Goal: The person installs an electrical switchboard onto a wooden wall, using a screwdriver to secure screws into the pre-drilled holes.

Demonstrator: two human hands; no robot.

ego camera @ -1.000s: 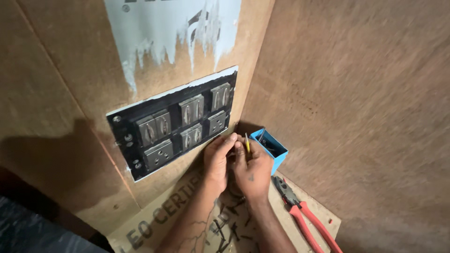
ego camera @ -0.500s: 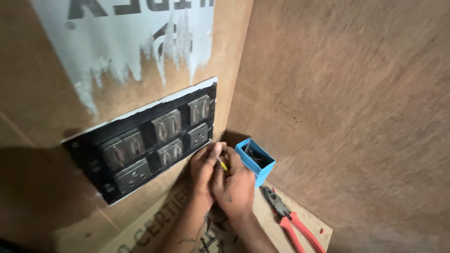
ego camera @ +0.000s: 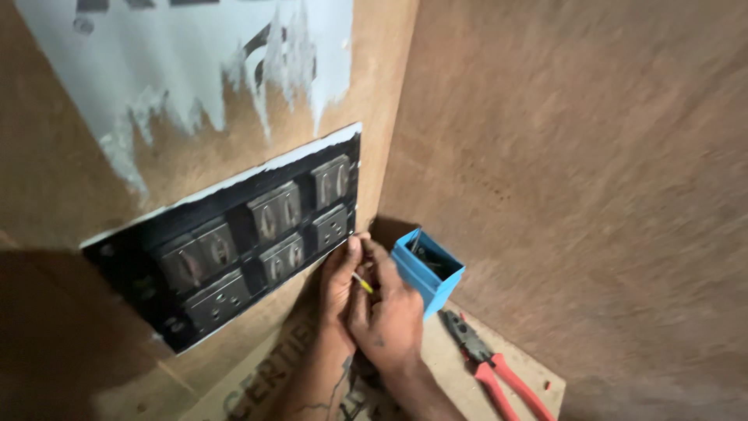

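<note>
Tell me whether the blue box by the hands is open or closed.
Open. The blue box has no lid on, its dark inside faces the camera, and something thin pokes out of it. What lies deeper inside cannot be made out.

Matt, rough brown plywood walls (ego camera: 576, 171) carry patchy white paint at upper left. The black switch panel (ego camera: 234, 242) looks dull plastic, the small blue box (ego camera: 428, 273) smooth plastic, the red-handled pliers (ego camera: 491, 366) rubbery-gripped metal.

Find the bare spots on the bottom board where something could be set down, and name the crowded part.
Bare board lies between the blue box and red-handled pliers. It is crowded where both hands, left hand and right hand, meet beside the switch panel.
</note>
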